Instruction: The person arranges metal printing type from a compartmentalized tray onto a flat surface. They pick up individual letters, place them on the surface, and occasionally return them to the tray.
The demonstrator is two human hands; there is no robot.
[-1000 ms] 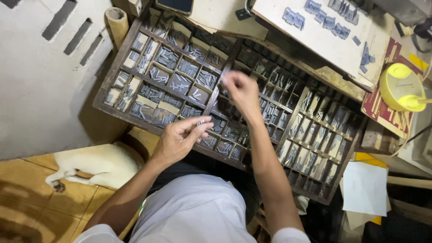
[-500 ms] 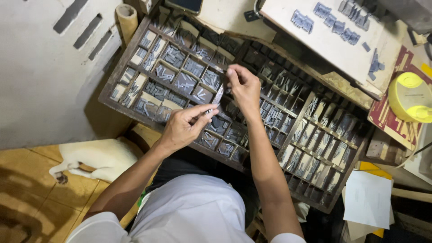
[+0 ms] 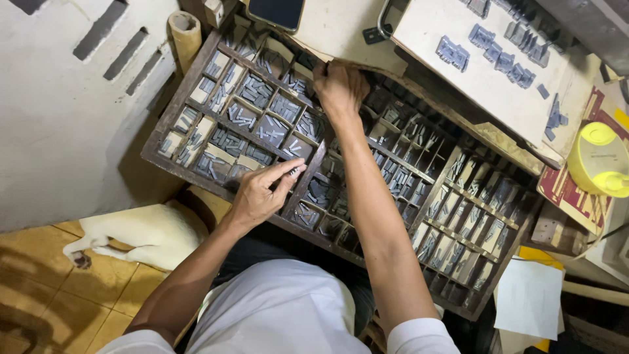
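Note:
A dark wooden type case (image 3: 171, 128) with many small compartments of grey metal type pieces (image 3: 275, 128) lies tilted in front of me. My left hand (image 3: 262, 193) hovers over the case's near middle, thumb and fingers pinched around a small row of metal type pieces. My right hand (image 3: 339, 86) reaches to the case's far edge, fingers curled down into a compartment; what they hold is hidden.
A pale board (image 3: 458, 98) with set blocks of type lies at the back right. A yellow lidded container (image 3: 599, 160) stands at right, white paper (image 3: 527, 298) below it. A phone (image 3: 275, 12) lies at the top. A white animal (image 3: 141, 233) lies on the tiled floor at left.
My right hand has moved from the case's middle up to its far edge. My left hand has stayed over the near middle, still pinching type.

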